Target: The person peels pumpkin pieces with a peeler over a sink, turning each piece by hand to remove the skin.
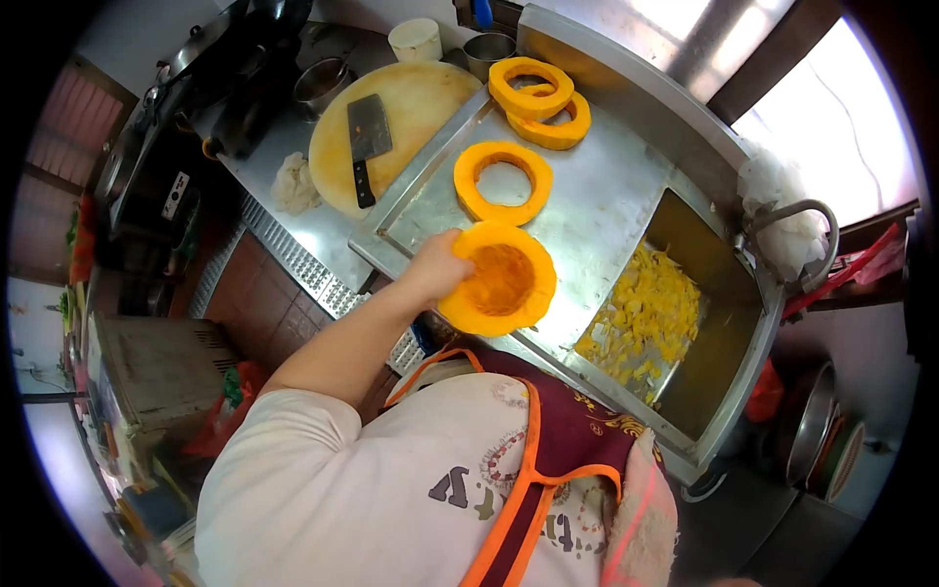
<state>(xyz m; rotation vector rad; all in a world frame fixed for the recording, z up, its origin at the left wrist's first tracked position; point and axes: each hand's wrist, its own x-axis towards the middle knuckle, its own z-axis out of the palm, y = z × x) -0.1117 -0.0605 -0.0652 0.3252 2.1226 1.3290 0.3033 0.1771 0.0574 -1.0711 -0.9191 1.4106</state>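
My left hand [437,266] grips the rim of a hollowed pumpkin piece [533,279], fingers closed on its left side. The piece is bowl-like, with thick yellow-orange flesh around a darker orange hollow. It is held over the front edge of the steel counter [587,230]. Just beyond it lies a pumpkin ring [469,191] with an open middle. Farther back, one pumpkin ring [504,88] rests partly on another pumpkin ring [567,132]. My right hand does not show.
Left of the rings, a cleaver [369,132] lies on a round cutting board [421,93]. A sink [729,338] on the right holds many yellow peelings [646,313], under a curved faucet [827,215]. A crumpled whitish cloth [293,184] and a metal pot [321,83] sit beside the board.
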